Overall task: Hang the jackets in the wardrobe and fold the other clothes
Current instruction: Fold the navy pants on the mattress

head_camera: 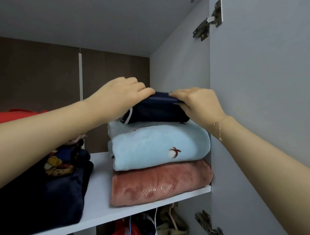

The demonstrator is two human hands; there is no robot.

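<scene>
- Head view: both hands, left hand (123,95) and right hand (196,103), grip a folded dark navy garment (156,110) atop the light blue fleece (159,145) and pink fleece (161,183) stack on the white wardrobe shelf (98,201).
- Judged: folding looks mostly done; hanging clothes (143,231) show below the shelf.

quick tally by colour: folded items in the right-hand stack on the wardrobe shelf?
Navy: 1, the navy garment on top, held by the left hand and right hand
Light blue: 1, the light blue fleece in the middle
Pink: 1, the pink fleece at the bottom, on the shelf
Total: 3
</scene>
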